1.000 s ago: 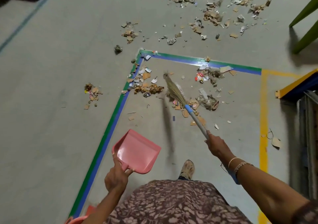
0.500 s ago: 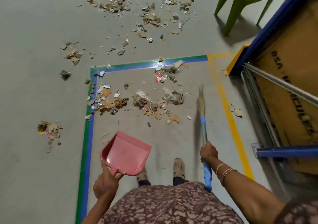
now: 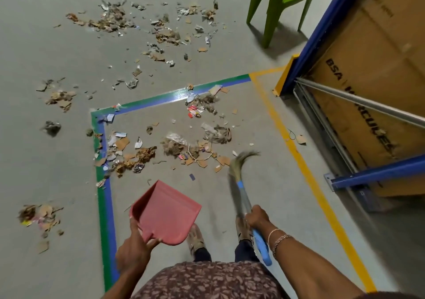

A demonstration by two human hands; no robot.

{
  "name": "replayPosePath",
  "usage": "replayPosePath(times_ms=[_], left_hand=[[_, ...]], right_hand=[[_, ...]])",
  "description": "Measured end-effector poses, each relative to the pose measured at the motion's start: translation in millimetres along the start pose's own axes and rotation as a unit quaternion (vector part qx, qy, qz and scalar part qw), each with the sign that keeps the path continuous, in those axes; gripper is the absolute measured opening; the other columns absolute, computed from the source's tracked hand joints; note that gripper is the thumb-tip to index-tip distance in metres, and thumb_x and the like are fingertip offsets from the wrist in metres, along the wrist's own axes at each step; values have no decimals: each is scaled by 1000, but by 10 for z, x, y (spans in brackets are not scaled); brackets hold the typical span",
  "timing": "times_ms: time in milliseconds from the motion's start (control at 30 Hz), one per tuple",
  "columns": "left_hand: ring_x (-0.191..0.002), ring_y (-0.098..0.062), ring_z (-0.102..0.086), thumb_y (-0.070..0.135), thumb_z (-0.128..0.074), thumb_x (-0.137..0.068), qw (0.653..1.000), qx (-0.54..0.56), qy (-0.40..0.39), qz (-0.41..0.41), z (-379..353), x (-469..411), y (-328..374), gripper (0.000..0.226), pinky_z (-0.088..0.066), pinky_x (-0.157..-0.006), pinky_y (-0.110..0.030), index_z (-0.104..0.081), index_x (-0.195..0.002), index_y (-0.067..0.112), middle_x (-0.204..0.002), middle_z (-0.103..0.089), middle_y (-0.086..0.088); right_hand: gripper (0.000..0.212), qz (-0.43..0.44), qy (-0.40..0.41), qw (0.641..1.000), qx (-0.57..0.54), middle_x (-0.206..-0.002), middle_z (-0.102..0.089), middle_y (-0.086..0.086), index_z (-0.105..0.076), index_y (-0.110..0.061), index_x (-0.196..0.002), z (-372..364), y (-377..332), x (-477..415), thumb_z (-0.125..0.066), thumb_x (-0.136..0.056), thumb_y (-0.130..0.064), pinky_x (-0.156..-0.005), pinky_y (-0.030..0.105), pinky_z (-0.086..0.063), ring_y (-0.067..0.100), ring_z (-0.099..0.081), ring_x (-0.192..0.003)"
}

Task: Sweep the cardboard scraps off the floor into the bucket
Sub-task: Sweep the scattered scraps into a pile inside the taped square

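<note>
Fingers, left hand [image 3: 135, 250]: pinch dustpan [image 3: 165, 211] at its rear edge.
Fingers, right hand [image 3: 258, 217]: curled round broom [image 3: 244, 195] handle.
Scraps [image 3: 184, 148]: strewn on floor [image 3: 46, 45] beyond dustpan.
Broom bristles: right of dustpan, beside nearest scraps.

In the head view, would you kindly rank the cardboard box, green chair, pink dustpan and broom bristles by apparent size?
Cardboard box
Green chair and pink dustpan: alike, dustpan nearer, unranked
Broom bristles
</note>
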State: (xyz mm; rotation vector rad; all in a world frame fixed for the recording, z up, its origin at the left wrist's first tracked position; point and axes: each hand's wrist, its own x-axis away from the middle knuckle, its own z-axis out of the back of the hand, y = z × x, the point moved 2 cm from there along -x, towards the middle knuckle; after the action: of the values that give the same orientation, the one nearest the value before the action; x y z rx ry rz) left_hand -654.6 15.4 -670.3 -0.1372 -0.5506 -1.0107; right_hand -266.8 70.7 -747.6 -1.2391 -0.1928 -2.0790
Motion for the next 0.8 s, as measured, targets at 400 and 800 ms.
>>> replayPosePath(times_ms=[400, 800], left_hand=[[-93, -33, -71, 79, -67, -68, 999, -3, -15, -29, 160, -358, -78, 118, -53, -64, -37, -6, -154, 25, -109, -74, -8], [-103, -30, -69, 71, -72, -71, 997, -53, -31, -52, 264, -607, 105, 118, -43, -62, -32, -7, -157, 20, -115, -73, -4]], right_hand=[[33, 63, 53, 992, -96, -98, -73, 13, -56, -19, -116, -187, -213, 192, -53, -91, -41, -59, 26, -54, 23, -72, -59], [47, -74, 27, 996, -28, -135, -61, 18, -54, -2, -134, -192, -141, 108, -60, -91, -20, -94, 34, -52, 34, -62, -120]])
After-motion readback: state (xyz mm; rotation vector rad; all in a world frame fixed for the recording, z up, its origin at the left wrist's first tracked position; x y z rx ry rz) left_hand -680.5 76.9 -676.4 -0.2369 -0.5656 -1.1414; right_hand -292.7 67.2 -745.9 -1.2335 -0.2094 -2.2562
